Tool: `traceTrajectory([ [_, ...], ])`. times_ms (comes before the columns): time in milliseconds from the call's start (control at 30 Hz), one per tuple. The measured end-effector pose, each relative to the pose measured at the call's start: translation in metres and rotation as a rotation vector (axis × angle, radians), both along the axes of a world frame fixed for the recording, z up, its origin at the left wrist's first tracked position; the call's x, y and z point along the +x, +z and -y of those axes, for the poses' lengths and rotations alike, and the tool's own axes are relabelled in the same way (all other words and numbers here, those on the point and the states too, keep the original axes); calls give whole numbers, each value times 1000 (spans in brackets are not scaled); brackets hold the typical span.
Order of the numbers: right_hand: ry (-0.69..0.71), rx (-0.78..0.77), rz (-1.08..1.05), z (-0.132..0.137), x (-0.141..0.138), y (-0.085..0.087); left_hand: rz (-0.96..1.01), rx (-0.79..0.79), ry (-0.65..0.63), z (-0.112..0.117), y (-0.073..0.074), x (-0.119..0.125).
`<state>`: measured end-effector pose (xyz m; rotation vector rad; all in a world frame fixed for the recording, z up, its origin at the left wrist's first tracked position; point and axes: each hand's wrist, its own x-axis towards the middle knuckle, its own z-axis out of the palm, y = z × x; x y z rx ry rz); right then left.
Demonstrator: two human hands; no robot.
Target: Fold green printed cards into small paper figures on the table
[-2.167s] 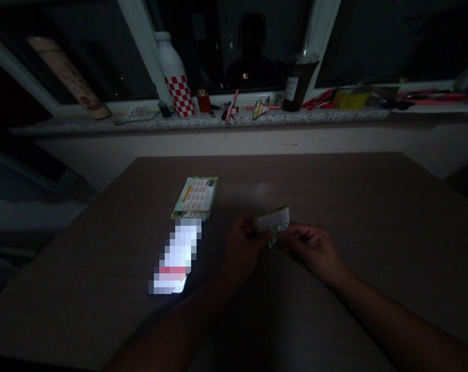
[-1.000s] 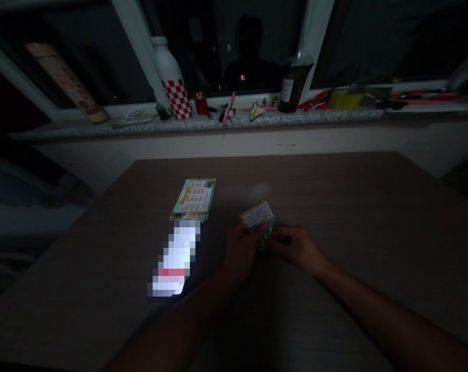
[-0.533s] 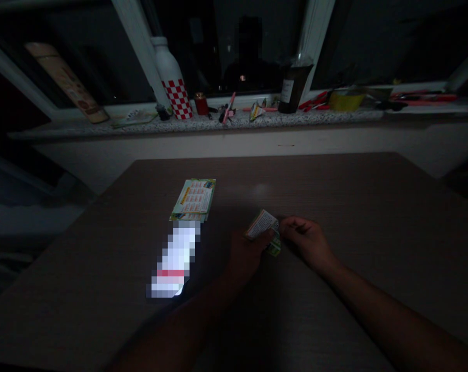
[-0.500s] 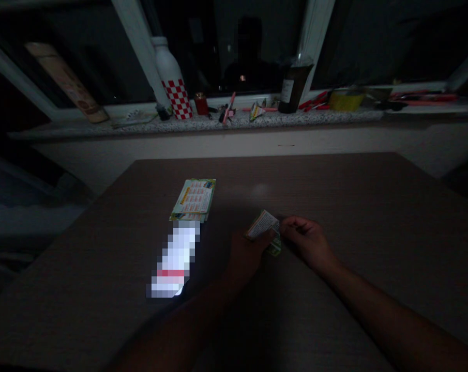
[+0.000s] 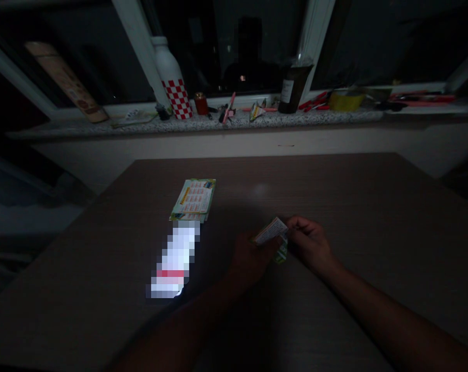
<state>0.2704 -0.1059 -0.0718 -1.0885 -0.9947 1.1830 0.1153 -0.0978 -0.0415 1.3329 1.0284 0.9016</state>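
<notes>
A printed card (image 5: 271, 231), white with small text and green at its lower end, is gripped by my left hand (image 5: 253, 258), the thumb across its face. It is held tilted above the table, and part of it is hidden under the fingers. My right hand (image 5: 309, 240) is at the card's right edge with thumb and fingertips pinched together; what they hold, if anything, I cannot make out. Left of my hands lies a small stack of similar cards (image 5: 193, 199), green-bordered with rows of red print. Nearer me is a phone (image 5: 175, 253) with a bright, blurred-out screen.
The dark wooden table (image 5: 353, 196) reaches to the wall below a window. On the stone sill (image 5: 133, 124) stand a checkered white bottle (image 5: 175, 82), a tan bottle (image 5: 66, 82), a red jar (image 5: 201, 104), a dark cup (image 5: 293, 88) and several pens (image 5: 229, 107). The light is dim.
The card in my left hand has shifted to the right and tipped to a steeper angle. My right hand has moved slightly right. The stack and phone stay put.
</notes>
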Motion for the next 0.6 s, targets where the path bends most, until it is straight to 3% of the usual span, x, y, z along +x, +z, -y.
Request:
traceTrajectory([
  [133,13,-39,-56,1,0,-5,55,2,-19,1,-1,0],
  [400,31,-2,-152,0,-2,12,107,-64,11,-1,-2,0],
  [600,50,-11,-61,2,2,2,122,-60,36,-3,-6,-1],
])
